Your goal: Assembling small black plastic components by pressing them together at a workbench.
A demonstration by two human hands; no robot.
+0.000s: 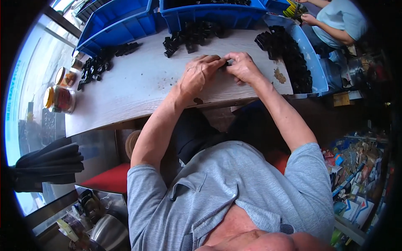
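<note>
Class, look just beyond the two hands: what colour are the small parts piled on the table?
Black; the small parts show best in the head view.

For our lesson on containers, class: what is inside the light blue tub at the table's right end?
A heap of black parts lies in the tub. It hides the bottom, so anything underneath cannot be seen.

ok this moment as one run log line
left hand: holding small black piece, mostly hidden | right hand: same | ahead: blue plastic bin, loose black pieces
</note>
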